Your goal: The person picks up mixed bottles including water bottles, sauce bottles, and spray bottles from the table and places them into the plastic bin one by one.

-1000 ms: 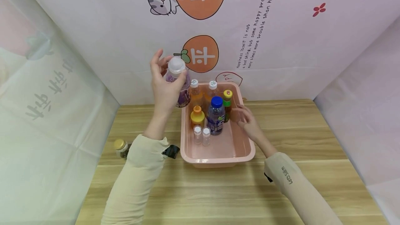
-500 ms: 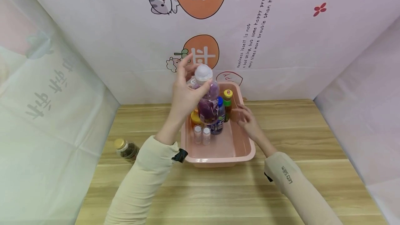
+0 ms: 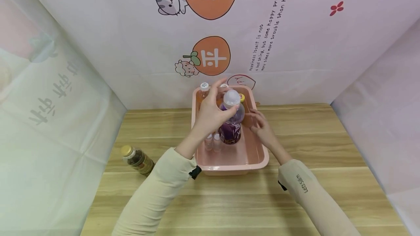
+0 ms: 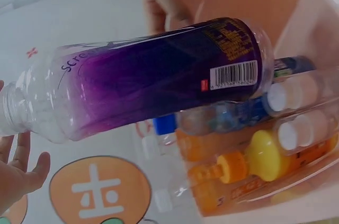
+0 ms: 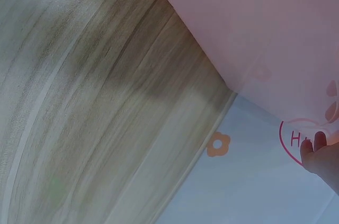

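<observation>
In the head view my left hand [image 3: 211, 114] grips a clear plastic bottle with a purple label [image 3: 230, 128] near its neck. The bottle stands roughly upright over the middle of a pink plastic basin [image 3: 229, 168]; whether it touches the basin's floor I cannot tell. The left wrist view shows the purple-labelled bottle [image 4: 159, 78] lengthwise, with a barcode. My right hand [image 3: 264, 130] lies at the basin's right rim with loosely bent fingers reaching over it. Its fingertips [image 5: 319, 139] peek in at the right wrist view's edge.
Inside the basin are two small white-capped vials [image 3: 217, 145], white-capped bottles [image 3: 204, 90], a yellow-capped bottle [image 3: 242, 97], a yellow squeeze bottle [image 4: 265, 155] and a blue-capped bottle [image 4: 165, 124]. A brown jar with a gold lid [image 3: 139, 159] stands on the wooden table left of the basin.
My left hand has carried the purple-labelled bottle rightward and down, from the basin's left back to over its middle. The right hand has stayed at the rim.
</observation>
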{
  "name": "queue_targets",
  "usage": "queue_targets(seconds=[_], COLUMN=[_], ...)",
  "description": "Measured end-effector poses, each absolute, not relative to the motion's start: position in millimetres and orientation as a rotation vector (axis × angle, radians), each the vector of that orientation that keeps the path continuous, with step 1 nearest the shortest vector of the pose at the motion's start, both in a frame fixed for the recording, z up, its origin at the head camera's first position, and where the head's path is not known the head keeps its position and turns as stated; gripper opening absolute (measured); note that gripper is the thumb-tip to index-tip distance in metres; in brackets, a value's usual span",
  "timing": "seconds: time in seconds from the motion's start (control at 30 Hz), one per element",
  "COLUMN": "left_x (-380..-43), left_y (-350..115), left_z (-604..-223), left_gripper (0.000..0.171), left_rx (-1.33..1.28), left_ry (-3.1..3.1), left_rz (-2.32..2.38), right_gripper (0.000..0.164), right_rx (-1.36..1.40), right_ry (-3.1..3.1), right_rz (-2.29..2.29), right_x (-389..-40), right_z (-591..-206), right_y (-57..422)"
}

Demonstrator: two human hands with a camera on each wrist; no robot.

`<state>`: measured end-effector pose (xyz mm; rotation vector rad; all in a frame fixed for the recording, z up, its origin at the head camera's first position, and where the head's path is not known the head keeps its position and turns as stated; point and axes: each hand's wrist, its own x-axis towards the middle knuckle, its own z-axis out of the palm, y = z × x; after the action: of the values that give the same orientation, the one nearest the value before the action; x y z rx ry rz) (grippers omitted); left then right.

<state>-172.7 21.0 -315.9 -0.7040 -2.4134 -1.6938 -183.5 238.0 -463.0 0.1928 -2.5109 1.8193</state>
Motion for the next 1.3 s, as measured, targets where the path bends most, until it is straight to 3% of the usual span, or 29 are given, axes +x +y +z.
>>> queue_targets(seconds=[0.73, 1.3], left_x=[-167, -167], left_y=[35, 43], left_z=[-326, -364], left_gripper=[0.076, 0.073], left_rx=[-0.829, -0.815], left_ry=[-2.426, -2.563], left_rz=[-1.6, -1.683], right_gripper=[0.051, 0.051], right_rx=[0.119, 0.166], right_ry=[-2.566, -2.521], right_rz=[1.801, 1.828], right_x=[-183, -184], right_z=[-461, -463], right_y=[239, 239])
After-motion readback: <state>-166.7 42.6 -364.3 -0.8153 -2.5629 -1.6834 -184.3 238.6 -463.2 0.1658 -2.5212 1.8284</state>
